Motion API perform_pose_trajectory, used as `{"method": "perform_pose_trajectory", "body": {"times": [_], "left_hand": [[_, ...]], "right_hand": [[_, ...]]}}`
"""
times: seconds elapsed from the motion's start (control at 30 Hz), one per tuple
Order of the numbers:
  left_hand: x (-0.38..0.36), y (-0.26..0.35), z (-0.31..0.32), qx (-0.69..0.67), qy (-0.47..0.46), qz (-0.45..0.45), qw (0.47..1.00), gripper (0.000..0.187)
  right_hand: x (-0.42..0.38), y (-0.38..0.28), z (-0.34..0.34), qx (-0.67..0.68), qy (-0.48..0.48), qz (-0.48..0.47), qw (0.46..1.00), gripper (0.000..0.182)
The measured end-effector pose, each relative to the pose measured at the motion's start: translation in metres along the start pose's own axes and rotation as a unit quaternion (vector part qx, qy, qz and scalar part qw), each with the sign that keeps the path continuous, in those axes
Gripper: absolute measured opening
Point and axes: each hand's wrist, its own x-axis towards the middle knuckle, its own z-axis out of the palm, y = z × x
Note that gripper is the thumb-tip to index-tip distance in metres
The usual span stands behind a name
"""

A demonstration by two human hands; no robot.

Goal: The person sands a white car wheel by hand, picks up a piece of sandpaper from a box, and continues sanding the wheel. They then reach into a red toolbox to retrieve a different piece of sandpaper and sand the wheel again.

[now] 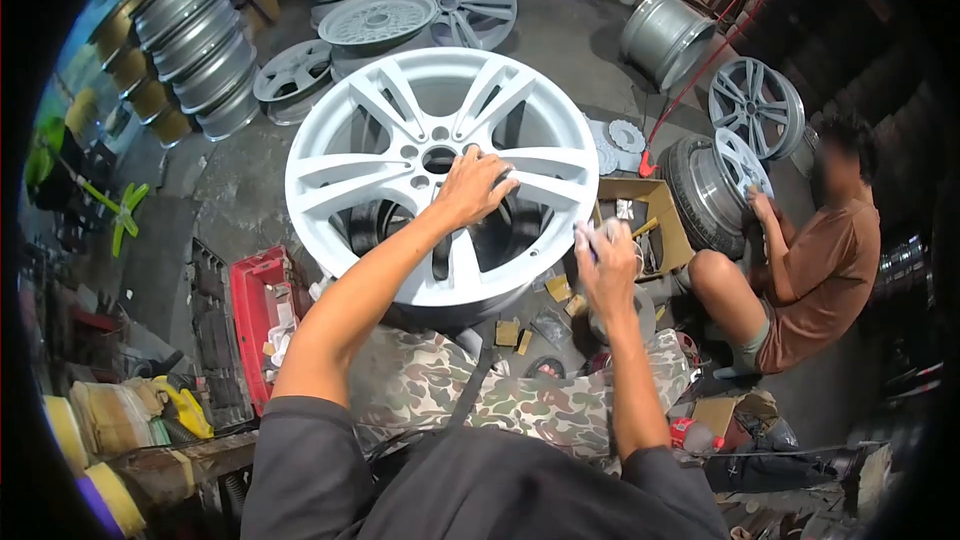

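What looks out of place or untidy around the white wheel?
Small cardboard scraps lie scattered on the floor by the wheel, just below the right hand. The wheel itself looks undamaged; the left hand rests on its spokes.

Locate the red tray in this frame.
In the head view, the red tray sits on the floor at lower left, just left of the left forearm, below the white alloy wheel that the left hand rests on.

White multi-spoke alloy wheel (400, 140), face up and tilted toward the camera, propped before camouflage-clad knees; small pale pad (603, 232) just beside its right rim.
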Motion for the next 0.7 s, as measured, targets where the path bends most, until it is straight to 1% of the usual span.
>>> {"method": "perform_pose_trajectory", "body": {"times": [0.07,0.13,0.17,0.2,0.27,0.33,0.4,0.5,0.53,0.6,0.63,0.7], "left_hand": [[0.002,-0.005,0.003,-0.001,0.017,0.007,1.000,0.032],[0.000,-0.003,0.003,-0.007,0.008,0.006,1.000,0.032],[0.001,-0.004,0.005,-0.007,0.009,0.004,1.000,0.034],[-0.001,-0.004,0.007,-0.005,0.009,0.004,1.000,0.034],[0.000,-0.006,0.007,0.007,0.015,0.015,1.000,0.036],[0.000,-0.004,0.005,-0.004,0.008,0.008,1.000,0.037],[0.001,-0.004,0.005,-0.011,0.014,0.005,1.000,0.035],[0.001,-0.001,0.004,0.006,0.018,0.016,1.000,0.034],[0.002,-0.003,0.007,0.013,0.016,0.010,1.000,0.034],[0.001,-0.006,0.011,-0.007,0.031,0.018,0.999,0.033],[0.001,-0.007,0.012,-0.014,0.041,0.022,0.999,0.032],[0.000,-0.009,0.017,-0.009,0.048,0.023,0.999,0.032]], "right_hand": [[-0.002,-0.008,-0.002,0.009,0.018,-0.010,1.000,0.016],[0.000,-0.005,-0.006,0.011,-0.009,0.014,1.000,0.014],[0.010,0.001,-0.005,-0.011,-0.002,0.003,1.000,0.014],[0.016,0.004,-0.003,-0.027,-0.009,0.013,1.000,0.014],[0.007,0.002,0.001,-0.044,0.003,-0.013,0.999,0.014],[-0.007,-0.017,-0.005,0.002,-0.005,-0.003,1.000,0.013],[-0.003,-0.010,-0.007,0.016,-0.002,0.003,1.000,0.015],[0.021,0.002,-0.007,-0.025,-0.011,-0.006,1.000,0.016],[0.018,-0.003,-0.007,-0.020,-0.006,-0.014,1.000,0.016],[-0.001,-0.016,-0.007,-0.008,-0.011,0.001,1.000,0.013],[-0.002,-0.017,-0.007,0.006,-0.012,-0.016,1.000,0.013],[0.003,-0.008,-0.011,-0.011,-0.033,-0.001,0.999,0.015]]}}
